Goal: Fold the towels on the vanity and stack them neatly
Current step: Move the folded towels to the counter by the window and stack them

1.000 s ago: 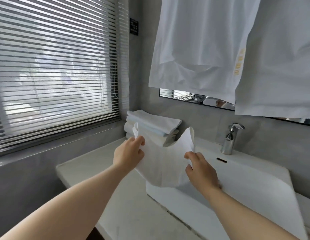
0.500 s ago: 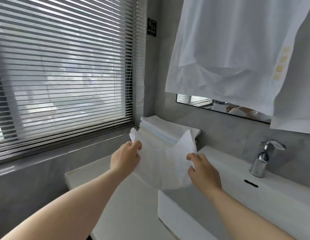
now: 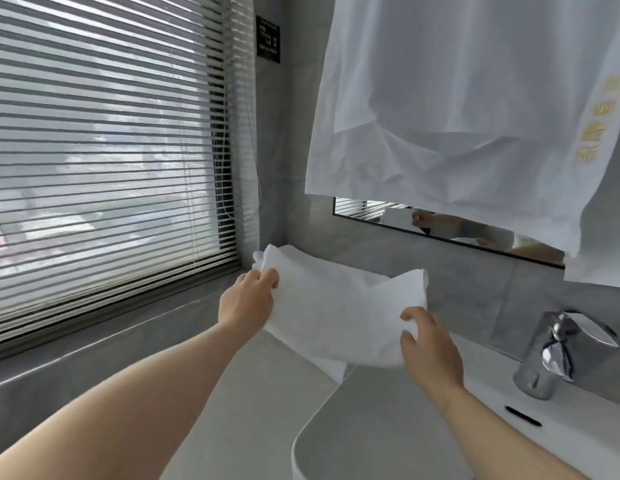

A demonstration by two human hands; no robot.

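While both grips are occupied, I log what the head view shows.

1. Left grip [image 3: 248, 299]: closed on the upper left corner of the white towel [image 3: 329, 313], with the fingers curled over its edge. The forearm reaches in from the lower left.
2. Right grip [image 3: 430, 344]: pinching the towel's right edge between thumb and fingers, just below the right corner, which stands up in a point.
3. Towel: stretched between my two grips and sagging in the middle. It is held over the far corner of the surface [image 3: 267, 393], beside the window and left of the basin [image 3: 371, 427].
4. Strip of white cloth [image 3: 336, 370]: shows under the towel's lower edge. I cannot tell whether it belongs to the same towel or to another one.
5. Basin: white with a rounded rim, set in the surface at lower right. A dark overflow slot [image 3: 523, 415] sits in its back wall.
6. Tap [image 3: 558, 355]: chrome, upright behind the basin, well apart from the towel.
7. Mirror [image 3: 440, 223]: a narrow strip is visible on the grey wall. The rest is covered by a hanging white sheet [image 3: 457, 98] bearing yellow characters [image 3: 592, 123] near its right side.
8. Second white sheet [image 3: 606, 237]: hangs at the far right edge.
9. Blinds [image 3: 94, 133]: slats partly open across the window on the left. Their cord [image 3: 255, 150] hangs beside the corner.
10. Black sign [image 3: 267, 39]: fixed high on the wall, its text too small to read.
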